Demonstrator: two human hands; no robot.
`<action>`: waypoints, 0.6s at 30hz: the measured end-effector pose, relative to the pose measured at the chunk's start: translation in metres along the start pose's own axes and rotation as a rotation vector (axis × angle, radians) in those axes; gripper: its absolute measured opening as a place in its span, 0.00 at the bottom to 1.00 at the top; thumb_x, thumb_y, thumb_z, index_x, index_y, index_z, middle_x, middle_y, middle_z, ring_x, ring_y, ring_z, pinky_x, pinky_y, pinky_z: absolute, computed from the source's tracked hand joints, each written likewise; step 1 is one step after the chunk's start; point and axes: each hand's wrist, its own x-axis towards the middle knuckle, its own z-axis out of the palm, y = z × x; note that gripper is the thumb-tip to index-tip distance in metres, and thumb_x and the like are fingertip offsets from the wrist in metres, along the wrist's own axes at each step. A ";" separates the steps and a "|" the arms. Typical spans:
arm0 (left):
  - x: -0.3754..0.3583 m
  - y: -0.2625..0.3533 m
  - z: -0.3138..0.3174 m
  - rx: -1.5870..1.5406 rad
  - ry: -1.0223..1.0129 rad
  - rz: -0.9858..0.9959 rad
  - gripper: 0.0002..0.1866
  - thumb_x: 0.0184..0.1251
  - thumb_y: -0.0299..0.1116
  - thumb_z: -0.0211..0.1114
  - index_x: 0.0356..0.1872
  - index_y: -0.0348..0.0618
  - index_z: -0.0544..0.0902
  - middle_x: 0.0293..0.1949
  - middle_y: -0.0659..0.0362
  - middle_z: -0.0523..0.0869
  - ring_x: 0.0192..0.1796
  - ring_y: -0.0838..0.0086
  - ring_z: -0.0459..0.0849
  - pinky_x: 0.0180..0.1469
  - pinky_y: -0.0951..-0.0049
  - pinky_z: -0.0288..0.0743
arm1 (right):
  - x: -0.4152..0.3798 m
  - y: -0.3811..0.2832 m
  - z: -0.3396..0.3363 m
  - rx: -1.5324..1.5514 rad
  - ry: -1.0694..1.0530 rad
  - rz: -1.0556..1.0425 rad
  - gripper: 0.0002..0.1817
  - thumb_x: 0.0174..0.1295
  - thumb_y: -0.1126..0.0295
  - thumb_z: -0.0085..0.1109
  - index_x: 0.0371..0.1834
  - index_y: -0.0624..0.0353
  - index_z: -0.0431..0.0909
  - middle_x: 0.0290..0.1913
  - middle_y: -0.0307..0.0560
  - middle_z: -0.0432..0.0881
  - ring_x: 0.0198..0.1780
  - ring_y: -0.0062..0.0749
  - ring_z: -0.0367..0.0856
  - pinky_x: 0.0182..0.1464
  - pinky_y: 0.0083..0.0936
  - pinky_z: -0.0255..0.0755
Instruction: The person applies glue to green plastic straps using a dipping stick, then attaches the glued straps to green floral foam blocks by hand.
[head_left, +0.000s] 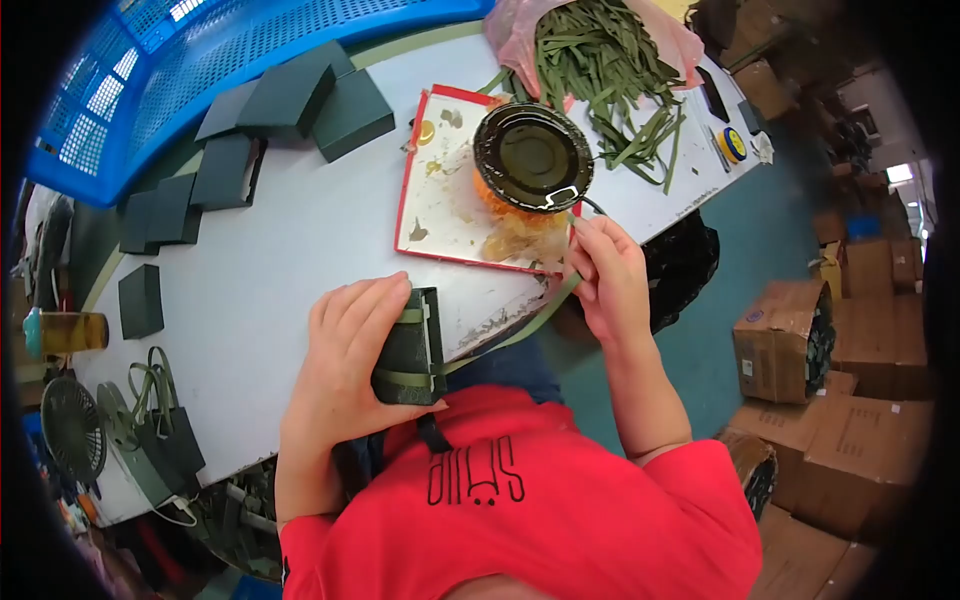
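At the near edge of the worktop (pixel 270 260): box (pixel 411 342) and ribbon (pixel 541 318)

Head cam: left hand (pixel 350 340) has its fingers clamped on the box, long axis pointing away from the body. Ribbon slants off right to the right hand (pixel 612 275), fingers pinching near its end, just beside the pot (pixel 533 155) on the red-rimmed tray (pixel 432 185), kinda crowded there. Loose boxes (pixel 352 115) sit further left.

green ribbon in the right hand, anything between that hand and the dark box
Nothing visible stands in the way: the green ribbon curves from the right hand to the dark box in the left hand, with nothing lying across it.
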 end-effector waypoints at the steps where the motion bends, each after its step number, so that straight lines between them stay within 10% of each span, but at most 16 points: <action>1: 0.000 0.000 -0.002 -0.008 0.003 -0.010 0.54 0.36 0.48 0.86 0.68 0.36 0.73 0.64 0.47 0.77 0.65 0.51 0.76 0.67 0.52 0.64 | -0.005 0.001 0.003 0.004 -0.025 -0.011 0.12 0.71 0.65 0.61 0.29 0.53 0.73 0.23 0.30 0.70 0.19 0.10 0.59 0.19 0.14 0.50; 9: -0.001 -0.004 -0.004 -0.191 -0.029 0.018 0.58 0.35 0.46 0.87 0.72 0.40 0.68 0.68 0.51 0.76 0.67 0.52 0.74 0.67 0.54 0.64 | -0.033 0.005 0.040 -0.201 -0.525 0.303 0.09 0.71 0.67 0.64 0.33 0.57 0.77 0.27 0.28 0.77 0.27 0.06 0.69 0.25 0.12 0.58; 18: -0.002 -0.004 -0.003 -0.236 -0.018 0.051 0.59 0.34 0.46 0.87 0.73 0.39 0.68 0.67 0.51 0.77 0.67 0.52 0.75 0.67 0.54 0.65 | -0.027 0.016 0.056 -0.336 -0.548 0.326 0.13 0.69 0.63 0.66 0.31 0.59 0.78 0.26 0.32 0.80 0.28 0.09 0.73 0.32 0.14 0.68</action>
